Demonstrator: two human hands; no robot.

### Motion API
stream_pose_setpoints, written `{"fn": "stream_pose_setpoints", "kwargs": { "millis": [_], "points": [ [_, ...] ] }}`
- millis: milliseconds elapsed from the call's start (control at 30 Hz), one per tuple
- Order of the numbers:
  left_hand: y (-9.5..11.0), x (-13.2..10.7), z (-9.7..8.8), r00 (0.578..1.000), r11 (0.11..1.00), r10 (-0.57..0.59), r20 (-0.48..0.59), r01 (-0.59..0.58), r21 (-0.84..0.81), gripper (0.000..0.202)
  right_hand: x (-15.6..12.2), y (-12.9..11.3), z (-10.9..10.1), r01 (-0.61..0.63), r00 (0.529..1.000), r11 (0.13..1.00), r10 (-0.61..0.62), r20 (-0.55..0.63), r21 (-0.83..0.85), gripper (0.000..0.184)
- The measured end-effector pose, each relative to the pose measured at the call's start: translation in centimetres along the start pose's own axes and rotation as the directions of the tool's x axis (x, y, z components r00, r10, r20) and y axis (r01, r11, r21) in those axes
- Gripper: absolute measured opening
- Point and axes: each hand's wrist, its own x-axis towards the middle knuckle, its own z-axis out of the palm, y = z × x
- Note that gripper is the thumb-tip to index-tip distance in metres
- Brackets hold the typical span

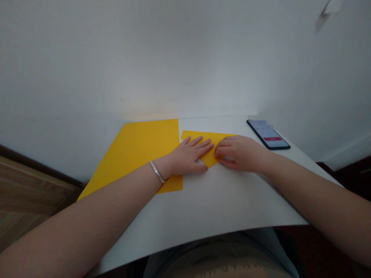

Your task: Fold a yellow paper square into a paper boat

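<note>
A small yellow paper folded into a triangle point(209, 138) lies on the white table point(220, 197). My left hand point(188, 156), with a silver bracelet on the wrist, lies flat on the triangle's left part, fingers stretched out. My right hand point(239, 152) rests on the triangle's right side with its fingers curled and the fingertips pressing on the paper's edge. A large flat yellow sheet point(136, 150) lies to the left, partly under my left wrist.
A phone point(268, 134) with a lit screen lies at the table's far right, next to the white wall point(174, 58). A wooden floor shows at the left. The table's front edge is close to my body.
</note>
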Motion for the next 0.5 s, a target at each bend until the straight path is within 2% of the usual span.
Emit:
{"fn": "stream_pose_setpoints", "kwargs": {
  "millis": [167,300,400,467,500],
  "points": [
    [0.2,-0.3,0.3,0.997,0.999,0.028,-0.074,-0.026,0.026,0.074,0.3,-0.5,0.0,0.029,0.999,0.993,-0.026,0.025,-0.114,0.022],
    [0.5,-0.5,0.5,0.972,0.996,0.076,-0.221,-0.062,0.068,0.069,0.4,-0.7,0.2,0.043,0.999,0.985,-0.048,-0.027,-0.165,0.020],
    [0.6,-0.5,0.4,0.910,0.984,0.151,-0.386,-0.099,0.149,0.048,0.6,-0.7,0.7,0.002,0.992,0.983,-0.026,-0.125,-0.184,0.019],
    [0.6,-0.6,0.2,0.844,0.961,0.211,-0.493,-0.088,0.261,0.028,0.7,-0.7,1.0,-0.054,0.981,0.977,0.013,-0.194,-0.206,0.019],
    [0.7,-0.6,0.0,0.809,0.944,0.237,-0.538,-0.062,0.324,0.024,0.8,-0.8,1.0,-0.089,0.973,0.973,0.039,-0.228,-0.214,0.018]
  ]
}}
